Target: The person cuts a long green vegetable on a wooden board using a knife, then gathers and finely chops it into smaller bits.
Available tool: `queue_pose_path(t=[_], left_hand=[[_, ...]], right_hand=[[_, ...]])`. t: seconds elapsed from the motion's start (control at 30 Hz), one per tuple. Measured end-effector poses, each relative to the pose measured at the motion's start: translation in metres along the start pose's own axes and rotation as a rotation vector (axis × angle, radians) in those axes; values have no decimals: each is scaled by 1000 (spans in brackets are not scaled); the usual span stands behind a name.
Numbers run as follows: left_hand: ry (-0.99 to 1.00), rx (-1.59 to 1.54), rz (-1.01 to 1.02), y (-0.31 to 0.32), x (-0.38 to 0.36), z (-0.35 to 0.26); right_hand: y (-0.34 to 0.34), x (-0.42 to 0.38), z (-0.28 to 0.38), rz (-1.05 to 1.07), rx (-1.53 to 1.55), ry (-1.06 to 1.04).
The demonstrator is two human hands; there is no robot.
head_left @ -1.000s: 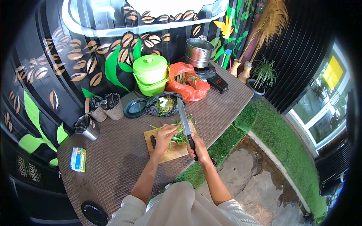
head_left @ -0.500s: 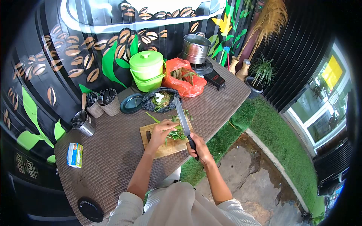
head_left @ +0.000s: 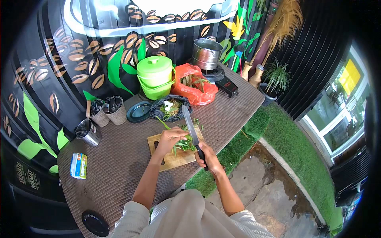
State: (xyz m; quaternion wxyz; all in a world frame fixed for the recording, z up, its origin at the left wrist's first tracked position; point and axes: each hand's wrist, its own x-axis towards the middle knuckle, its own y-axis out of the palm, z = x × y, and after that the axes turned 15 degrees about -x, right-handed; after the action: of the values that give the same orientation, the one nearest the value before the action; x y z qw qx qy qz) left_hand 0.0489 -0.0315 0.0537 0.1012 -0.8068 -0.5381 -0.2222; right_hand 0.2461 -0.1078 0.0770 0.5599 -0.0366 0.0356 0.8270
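My right hand (head_left: 208,158) is wrapped round the black handle of a kitchen knife (head_left: 189,123), its long blade pointing up and away over the cutting board. My left hand (head_left: 171,139) is closed in a pinch beside the blade. A long green stalk (head_left: 163,123) sticks out past its far side and appears to be held in it; the fingers hide the rest. Under both hands lies a wooden cutting board (head_left: 174,162) with cut green leaves and stems (head_left: 183,145) scattered on it. The board's dark handle slot shows at its left side.
Beyond the board sit a black plastic bag of scraps (head_left: 171,109), a dark plate (head_left: 139,112), a lime-green lidded bucket (head_left: 155,79) and a red plastic bag (head_left: 203,96). A steel pot (head_left: 207,53) stands on a portable stove (head_left: 227,85). Utensil cups (head_left: 116,113) and a tissue pack (head_left: 79,166) are leftward.
Both hands keep their grips and stay almost in place. The knife has shifted very slightly, and the whole view has moved a little.
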Motion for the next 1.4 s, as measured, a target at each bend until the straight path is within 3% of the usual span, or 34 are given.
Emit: queue_pose_path(t=[0.2,0.27,1.0,1.07,1.17,1.4], left_hand=[[-7,-105,23,-6,2,7],[-111,-136,-10,-9,1,8],[-83,-137,6,-8,-6,9],[53,187,10,-4,-5,-6],[105,326,39,-14,-6,-3],[180,305,110,-14,-4,-1]], right_hand=[[-2,4,-6,5,-23,20],[-2,7,-6,10,-31,17],[19,12,-23,-165,-23,-35],[18,10,-23,-161,4,-39],[15,6,-25,-217,53,-38],[8,-3,-30,-111,-13,-113]])
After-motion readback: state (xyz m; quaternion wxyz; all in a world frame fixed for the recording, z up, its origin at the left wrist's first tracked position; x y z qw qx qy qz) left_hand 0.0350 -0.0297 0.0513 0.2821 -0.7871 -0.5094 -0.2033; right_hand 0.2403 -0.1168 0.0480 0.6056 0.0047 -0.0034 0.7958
